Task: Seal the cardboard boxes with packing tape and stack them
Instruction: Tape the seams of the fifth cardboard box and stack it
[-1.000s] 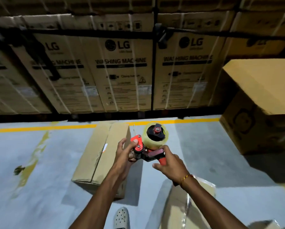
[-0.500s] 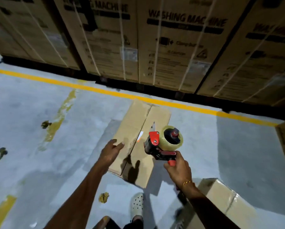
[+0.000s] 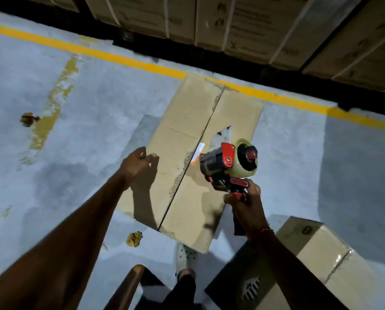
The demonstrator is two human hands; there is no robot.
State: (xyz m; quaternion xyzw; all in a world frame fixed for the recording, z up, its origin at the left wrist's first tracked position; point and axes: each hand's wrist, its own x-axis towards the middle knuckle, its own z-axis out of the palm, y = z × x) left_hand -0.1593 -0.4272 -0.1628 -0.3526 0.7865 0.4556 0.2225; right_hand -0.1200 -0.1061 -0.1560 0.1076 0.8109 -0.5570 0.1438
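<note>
1. Right hand [image 3: 245, 206] curls round the handle of the tape dispenser [image 3: 228, 165] — held above the cardboard box [image 3: 187, 175] on the floor [image 3: 75, 108].
2. Box flaps closed; contents hidden, centre seam untaped.
3. Second box [image 3: 316, 249], bottom right, cut off.
4. Left hand [image 3: 137, 164] at the box's left edge, fingers loosely bent — contact unclear.

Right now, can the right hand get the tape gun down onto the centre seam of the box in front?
Probably yes. The right hand grips the tape gun over the cardboard box, just right of its centre seam. The seam looks untaped and bare; the left hand is at the box's left edge, out of the way.
</note>
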